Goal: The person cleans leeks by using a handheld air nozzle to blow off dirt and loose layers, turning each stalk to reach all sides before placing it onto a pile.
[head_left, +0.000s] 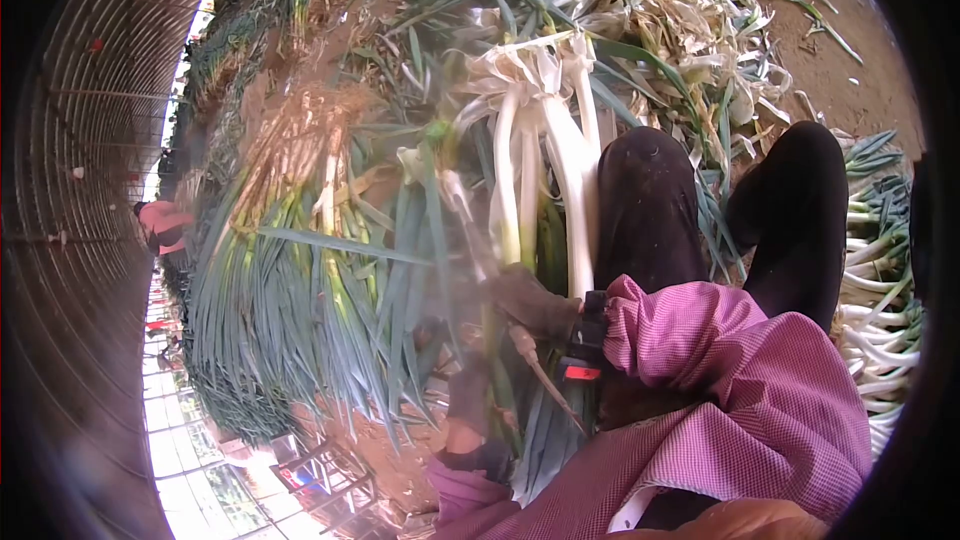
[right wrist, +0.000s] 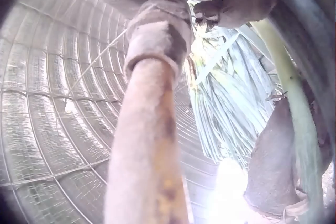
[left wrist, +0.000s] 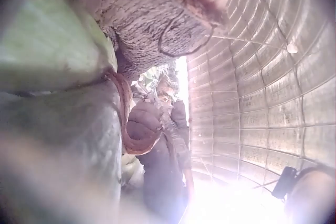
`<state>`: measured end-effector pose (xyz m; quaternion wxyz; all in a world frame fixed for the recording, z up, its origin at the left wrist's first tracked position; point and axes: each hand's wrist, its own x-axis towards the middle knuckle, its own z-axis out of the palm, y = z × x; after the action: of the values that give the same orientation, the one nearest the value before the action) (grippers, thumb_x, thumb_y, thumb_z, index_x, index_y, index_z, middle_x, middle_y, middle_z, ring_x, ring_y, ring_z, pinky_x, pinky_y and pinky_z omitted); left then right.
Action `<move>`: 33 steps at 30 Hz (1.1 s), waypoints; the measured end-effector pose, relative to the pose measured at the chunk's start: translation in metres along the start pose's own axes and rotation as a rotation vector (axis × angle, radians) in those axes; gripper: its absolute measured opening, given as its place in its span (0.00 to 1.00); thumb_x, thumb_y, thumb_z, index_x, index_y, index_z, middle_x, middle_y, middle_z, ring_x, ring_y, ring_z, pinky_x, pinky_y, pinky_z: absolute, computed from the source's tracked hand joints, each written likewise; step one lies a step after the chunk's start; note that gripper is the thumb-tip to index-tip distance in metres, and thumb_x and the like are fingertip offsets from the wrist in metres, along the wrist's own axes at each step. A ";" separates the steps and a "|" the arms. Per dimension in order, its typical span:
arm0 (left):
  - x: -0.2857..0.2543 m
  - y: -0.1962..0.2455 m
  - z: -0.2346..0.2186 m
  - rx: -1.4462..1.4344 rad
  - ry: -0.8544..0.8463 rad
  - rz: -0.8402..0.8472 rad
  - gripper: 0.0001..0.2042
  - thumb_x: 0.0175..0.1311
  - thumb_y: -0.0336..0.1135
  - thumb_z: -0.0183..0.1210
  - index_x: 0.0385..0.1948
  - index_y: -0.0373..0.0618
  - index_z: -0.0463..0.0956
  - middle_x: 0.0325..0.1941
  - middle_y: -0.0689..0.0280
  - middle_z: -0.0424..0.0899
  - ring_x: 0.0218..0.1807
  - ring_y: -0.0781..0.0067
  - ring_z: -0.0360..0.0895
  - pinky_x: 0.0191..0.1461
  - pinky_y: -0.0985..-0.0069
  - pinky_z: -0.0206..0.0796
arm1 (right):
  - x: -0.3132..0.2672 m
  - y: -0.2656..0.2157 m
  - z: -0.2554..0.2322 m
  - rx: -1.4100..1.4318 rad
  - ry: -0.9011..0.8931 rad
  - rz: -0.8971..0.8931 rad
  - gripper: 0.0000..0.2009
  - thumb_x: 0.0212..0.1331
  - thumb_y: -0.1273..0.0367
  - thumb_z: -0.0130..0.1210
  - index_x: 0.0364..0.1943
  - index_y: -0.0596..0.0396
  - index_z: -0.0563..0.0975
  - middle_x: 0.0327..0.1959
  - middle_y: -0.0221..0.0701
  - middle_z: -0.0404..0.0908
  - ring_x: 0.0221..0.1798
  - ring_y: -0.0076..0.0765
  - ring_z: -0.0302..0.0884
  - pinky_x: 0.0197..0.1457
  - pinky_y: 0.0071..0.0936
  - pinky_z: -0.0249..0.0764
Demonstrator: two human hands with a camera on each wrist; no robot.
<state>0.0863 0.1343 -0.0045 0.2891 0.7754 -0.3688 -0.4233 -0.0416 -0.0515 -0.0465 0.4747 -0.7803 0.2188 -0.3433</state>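
With my right hand's (head_left: 540, 305) fingers curled round a pipe (right wrist: 147, 145), I have white-stalked onions (head_left: 572, 180) at its twelve o'clock, while at seven I cannot tell whether my left hand (head_left: 468, 400) grips anything.

Knee (head_left: 650, 185) blocking right of leeks (head_left: 572, 180), heap (head_left: 290, 280) left

White-stalked leeks (head_left: 573, 185) lie near a rust-marked pipe (right wrist: 144, 134).

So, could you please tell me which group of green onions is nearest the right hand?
The white-stemmed bunch between the leafy heap and the knees: the right hand is right beside it; the heap and the right-edge row lie farther off.
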 end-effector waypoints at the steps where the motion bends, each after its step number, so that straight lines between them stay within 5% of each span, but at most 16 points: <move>1: 0.000 -0.001 0.000 0.029 0.001 0.043 0.13 0.59 0.37 0.50 0.36 0.37 0.77 0.28 0.67 0.78 0.27 0.78 0.73 0.30 0.81 0.65 | 0.001 -0.002 0.003 0.188 0.023 0.167 0.12 0.48 0.70 0.48 0.38 0.48 0.78 0.20 0.37 0.74 0.23 0.44 0.71 0.32 0.36 0.67; 2: 0.000 -0.002 0.001 0.059 0.003 0.085 0.12 0.59 0.36 0.49 0.35 0.37 0.76 0.27 0.65 0.78 0.28 0.74 0.74 0.30 0.79 0.65 | 0.001 -0.003 0.010 0.377 0.048 0.333 0.12 0.48 0.71 0.48 0.38 0.49 0.78 0.20 0.37 0.74 0.23 0.43 0.71 0.31 0.35 0.67; 4: -0.003 0.008 0.005 0.055 0.036 0.086 0.09 0.57 0.33 0.48 0.32 0.40 0.75 0.25 0.61 0.77 0.27 0.65 0.77 0.28 0.74 0.66 | -0.003 0.005 0.019 0.466 0.079 0.351 0.13 0.50 0.71 0.48 0.40 0.47 0.78 0.20 0.37 0.74 0.21 0.40 0.70 0.29 0.33 0.67; 5: -0.004 0.018 0.008 0.010 0.054 0.048 0.08 0.57 0.32 0.48 0.31 0.40 0.75 0.24 0.59 0.76 0.27 0.62 0.77 0.28 0.72 0.67 | -0.007 0.014 0.020 0.363 0.086 0.203 0.14 0.50 0.71 0.48 0.42 0.46 0.78 0.20 0.37 0.73 0.21 0.37 0.70 0.28 0.31 0.67; 7: -0.007 0.038 0.011 -0.247 0.087 -0.190 0.09 0.56 0.33 0.49 0.31 0.40 0.75 0.24 0.61 0.76 0.26 0.66 0.77 0.28 0.73 0.66 | -0.009 0.023 0.025 0.308 0.125 0.035 0.15 0.53 0.71 0.47 0.45 0.43 0.78 0.20 0.36 0.73 0.21 0.33 0.70 0.27 0.29 0.67; 9: -0.009 0.035 0.010 -0.099 0.053 0.003 0.09 0.57 0.35 0.49 0.31 0.39 0.75 0.23 0.65 0.76 0.25 0.71 0.75 0.27 0.75 0.64 | -0.007 0.018 0.022 0.346 0.153 0.015 0.15 0.55 0.70 0.46 0.46 0.41 0.78 0.20 0.35 0.73 0.21 0.30 0.69 0.26 0.28 0.67; 12: -0.016 0.048 0.009 -0.232 0.076 -0.157 0.13 0.60 0.38 0.50 0.33 0.37 0.76 0.24 0.67 0.76 0.24 0.78 0.73 0.27 0.81 0.63 | -0.003 0.002 0.003 0.190 0.073 0.059 0.14 0.59 0.68 0.45 0.46 0.39 0.78 0.21 0.33 0.72 0.21 0.28 0.68 0.27 0.26 0.68; 15: -0.022 0.064 0.014 -0.382 0.134 -0.313 0.14 0.61 0.41 0.51 0.33 0.37 0.77 0.23 0.68 0.76 0.22 0.80 0.71 0.25 0.83 0.62 | -0.007 0.004 0.006 0.323 0.045 0.143 0.12 0.59 0.67 0.46 0.43 0.43 0.79 0.21 0.33 0.73 0.22 0.30 0.69 0.27 0.26 0.68; 20: -0.027 0.068 0.011 -0.405 0.070 -0.389 0.15 0.61 0.43 0.51 0.34 0.38 0.76 0.23 0.67 0.76 0.22 0.80 0.71 0.24 0.83 0.62 | -0.009 0.013 0.009 0.349 0.134 -0.049 0.09 0.58 0.65 0.49 0.34 0.51 0.79 0.20 0.30 0.72 0.21 0.26 0.67 0.25 0.25 0.65; 25: -0.042 0.075 0.012 -0.378 0.076 -0.349 0.13 0.61 0.41 0.50 0.28 0.39 0.76 0.21 0.70 0.75 0.21 0.83 0.69 0.23 0.83 0.58 | -0.002 -0.023 -0.022 0.659 -0.012 0.419 0.14 0.54 0.61 0.55 0.30 0.61 0.77 0.19 0.26 0.72 0.23 0.22 0.67 0.27 0.24 0.64; 30: -0.039 0.092 0.022 -0.362 0.131 -0.278 0.12 0.59 0.37 0.49 0.28 0.39 0.77 0.21 0.69 0.75 0.21 0.80 0.70 0.24 0.82 0.60 | -0.006 -0.023 -0.019 0.675 0.044 0.458 0.13 0.54 0.62 0.55 0.31 0.60 0.78 0.21 0.28 0.74 0.23 0.23 0.69 0.30 0.25 0.66; 33: -0.033 0.088 0.023 -0.357 0.109 -0.266 0.13 0.60 0.38 0.50 0.32 0.38 0.78 0.25 0.68 0.77 0.25 0.79 0.73 0.29 0.81 0.63 | -0.012 -0.024 -0.022 0.466 0.076 0.302 0.10 0.56 0.65 0.51 0.35 0.54 0.80 0.23 0.30 0.76 0.25 0.27 0.71 0.33 0.25 0.68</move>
<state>0.0251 0.1088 0.0657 0.3829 0.7754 -0.1663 -0.4738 -0.0652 -0.0456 -0.0218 0.6788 -0.5951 0.2654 -0.3385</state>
